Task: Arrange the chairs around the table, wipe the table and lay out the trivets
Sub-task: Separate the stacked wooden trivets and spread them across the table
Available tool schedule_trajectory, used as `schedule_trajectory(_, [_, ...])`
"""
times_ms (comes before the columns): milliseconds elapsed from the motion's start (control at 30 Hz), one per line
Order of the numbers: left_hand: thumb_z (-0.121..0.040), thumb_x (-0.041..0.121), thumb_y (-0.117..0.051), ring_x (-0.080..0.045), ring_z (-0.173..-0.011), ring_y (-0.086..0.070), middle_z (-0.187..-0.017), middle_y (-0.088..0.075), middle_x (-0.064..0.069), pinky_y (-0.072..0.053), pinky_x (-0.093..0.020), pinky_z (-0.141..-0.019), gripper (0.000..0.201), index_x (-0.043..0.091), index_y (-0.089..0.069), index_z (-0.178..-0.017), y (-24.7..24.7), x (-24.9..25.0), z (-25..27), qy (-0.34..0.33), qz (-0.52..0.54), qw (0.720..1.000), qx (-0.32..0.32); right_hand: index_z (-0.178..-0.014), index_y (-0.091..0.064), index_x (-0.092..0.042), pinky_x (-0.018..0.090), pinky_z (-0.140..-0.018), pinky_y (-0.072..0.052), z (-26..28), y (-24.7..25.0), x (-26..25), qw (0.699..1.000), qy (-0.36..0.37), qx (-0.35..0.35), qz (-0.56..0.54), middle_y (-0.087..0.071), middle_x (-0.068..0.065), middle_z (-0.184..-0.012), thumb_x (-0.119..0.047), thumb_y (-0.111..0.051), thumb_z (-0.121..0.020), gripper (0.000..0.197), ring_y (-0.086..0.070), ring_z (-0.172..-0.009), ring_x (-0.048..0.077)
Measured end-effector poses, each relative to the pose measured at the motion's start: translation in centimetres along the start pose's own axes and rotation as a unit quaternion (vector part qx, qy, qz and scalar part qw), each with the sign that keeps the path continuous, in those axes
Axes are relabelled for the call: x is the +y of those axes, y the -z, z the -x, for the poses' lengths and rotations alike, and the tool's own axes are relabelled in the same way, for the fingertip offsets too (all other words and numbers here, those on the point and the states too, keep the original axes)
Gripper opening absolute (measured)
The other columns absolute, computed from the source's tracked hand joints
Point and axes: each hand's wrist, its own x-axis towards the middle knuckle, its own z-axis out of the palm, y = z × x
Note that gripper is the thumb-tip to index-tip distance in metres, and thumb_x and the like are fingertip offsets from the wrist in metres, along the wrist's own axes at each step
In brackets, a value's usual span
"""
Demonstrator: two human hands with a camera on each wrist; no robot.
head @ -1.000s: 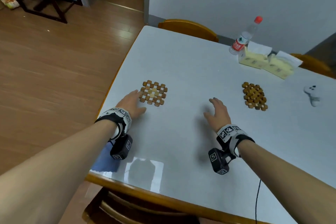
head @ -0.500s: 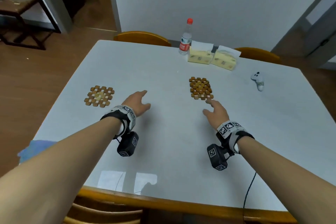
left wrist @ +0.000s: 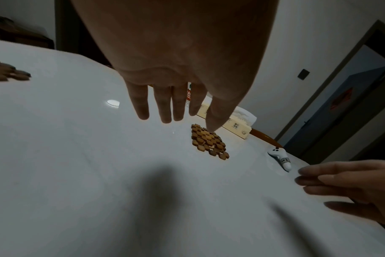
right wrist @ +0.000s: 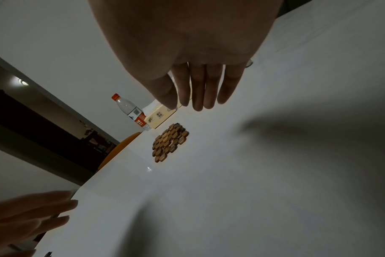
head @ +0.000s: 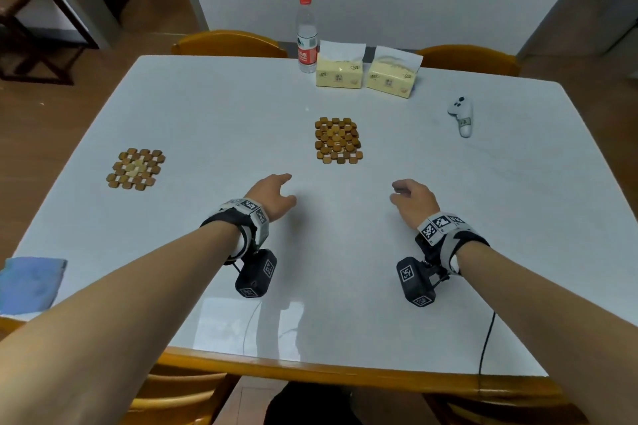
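Observation:
Two wooden lattice trivets lie flat on the white table (head: pixel 345 252): one at the left (head: pixel 136 169), one in the middle (head: pixel 338 140) (left wrist: pixel 209 141) (right wrist: pixel 170 142). My left hand (head: pixel 274 195) (left wrist: pixel 171 104) hovers over the table just short of the middle trivet, fingers straight and empty. My right hand (head: pixel 411 198) (right wrist: pixel 200 90) hovers to its right, fingers loose, holding nothing. A blue cloth (head: pixel 29 281) lies at the table's near left corner. Chair backs show at the far side (head: pixel 229 43) (head: pixel 469 59) and at the near edge (head: pixel 179 397).
At the far edge stand a water bottle (head: pixel 307 34) and two tissue packs (head: pixel 340 67) (head: pixel 393 74). A white controller (head: pixel 462 112) lies at the right. A black cable (head: pixel 485 342) runs off the near edge. A doorway and dark furniture sit at the back left.
The view has swung right, from the left trivet to the table's middle. My left hand has left the left trivet; both hands now hover apart, just short of the middle trivet.

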Motion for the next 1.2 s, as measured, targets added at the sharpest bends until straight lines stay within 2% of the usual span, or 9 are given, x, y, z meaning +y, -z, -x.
schedule_trajectory(200, [-0.089, 0.021, -0.059, -0.024, -0.133, -0.045, -0.147, -0.045, -0.006, -0.037, -0.037, -0.109, 0.057, 0.016, -0.044, -0.144, -1.1, -0.1, -5.8, 0.037, 0.061, 0.997, -0.02, -0.122, -0.063, -0.014, 0.025, -0.09, -0.042, -5.1, -1.6, -0.2, 0.999, -0.037, -0.007, -0.013, -0.064, 0.006, -0.122, -0.014, -0.054, -0.092, 0.032, -0.058, -0.112, 0.023])
schedule_trajectory(367, [-0.089, 0.021, -0.058, -0.024, -0.128, -0.05, -0.143, -0.05, -0.006, -0.039, -0.036, -0.107, 0.053, 0.015, -0.047, -0.141, -1.5, -0.4, -11.5, 0.046, 0.081, 0.995, -0.024, -0.121, -0.064, -0.014, 0.023, -0.082, -0.04, -10.2, -3.2, -1.2, 0.999, -0.048, -0.004, -0.006, -0.063, 0.003, -0.111, -0.013, -0.053, -0.091, 0.032, -0.055, -0.096, 0.017])
schedule_trajectory(467, [-0.089, 0.031, -0.06, -0.024, -0.129, -0.049, -0.144, -0.049, -0.004, -0.038, -0.036, -0.106, 0.057, 0.017, -0.045, -0.142, -1.8, -0.1, -14.1, 0.055, 0.058, 0.997, -0.018, -0.119, -0.064, -0.013, 0.023, -0.08, -0.04, -12.2, -4.2, -1.9, 0.998, -0.056, -0.009, -0.025, -0.064, 0.003, -0.105, -0.013, -0.056, -0.089, 0.031, -0.058, -0.096, 0.019])
schedule_trajectory(567, [-0.084, 0.047, -0.064, -0.024, -0.129, -0.047, -0.143, -0.046, -0.001, -0.041, -0.04, -0.101, 0.069, 0.021, -0.041, -0.143, -1.9, 0.6, -16.6, 0.038, -0.012, 0.999, -0.016, -0.117, -0.066, -0.011, 0.025, -0.08, -0.042, -14.4, -5.5, -2.3, 0.996, -0.066, 0.006, -0.062, -0.068, 0.006, -0.109, -0.015, -0.062, -0.088, 0.029, -0.06, -0.094, 0.017])
schedule_trajectory(667, [-0.078, 0.052, -0.069, -0.023, -0.122, -0.048, -0.133, -0.046, 0.0, -0.044, -0.04, -0.089, 0.068, 0.023, -0.046, -0.135, -2.3, 1.5, -18.8, 0.002, -0.053, 0.999, 0.006, -0.114, -0.066, -0.012, 0.028, -0.083, -0.048, -17.1, -6.6, -2.9, 0.993, -0.084, 0.016, -0.085, -0.069, 0.006, -0.111, -0.022, -0.068, -0.085, 0.031, -0.064, -0.095, 0.019])
schedule_trajectory(767, [-0.072, 0.051, -0.074, -0.022, -0.115, -0.048, -0.126, -0.045, 0.001, -0.046, -0.039, -0.08, 0.067, 0.024, -0.048, -0.128, -2.9, 1.9, -20.4, -0.016, -0.061, 0.998, 0.028, -0.118, -0.063, -0.013, 0.026, -0.082, -0.047, -19.5, -7.4, -3.5, 0.994, -0.093, 0.014, -0.064, -0.067, 0.004, -0.112, -0.028, -0.07, -0.085, 0.038, -0.061, -0.094, 0.016])
schedule_trajectory(967, [-0.069, 0.057, -0.076, -0.02, -0.11, -0.049, -0.121, -0.042, 0.001, -0.048, -0.038, -0.079, 0.07, 0.026, -0.051, -0.126, -3.4, 1.8, -22.5, -0.03, -0.051, 0.997, 0.039, -0.105, -0.053, -0.021, 0.03, -0.077, -0.048, -23.2, -8.6, -4.4, 0.995, -0.069, 0.002, 0.075, -0.055, -0.001, -0.105, -0.058, -0.076, -0.069, 0.057, -0.058, -0.092, 0.017])
schedule_trajectory(1067, [-0.068, 0.058, -0.075, -0.02, -0.108, -0.048, -0.117, -0.043, 0.002, -0.048, -0.037, -0.077, 0.07, 0.026, -0.052, -0.126, -3.2, 1.7, -23.5, -0.034, -0.046, 0.998, 0.035, -0.099, -0.052, -0.022, 0.032, -0.077, -0.051, -24.8, -8.4, -5.1, 0.993, -0.076, 0.005, 0.087, -0.057, -0.003, -0.101, -0.055, -0.077, -0.07, 0.051, -0.059, -0.09, 0.017])
schedule_trajectory(1200, [-0.072, 0.061, -0.071, -0.021, -0.108, -0.049, -0.115, -0.046, 0.002, -0.046, -0.038, -0.077, 0.069, 0.025, -0.052, -0.127, -2.6, 1.9, -25.0, -0.034, -0.044, 0.998, 0.041, -0.094, -0.054, -0.022, 0.025, -0.068, -0.039, -26.6, -7.9, -6.4, 0.995, -0.072, 0.021, 0.061, -0.058, -0.006, -0.09, -0.041, -0.074, -0.08, 0.031, -0.056, -0.081, 0.015])
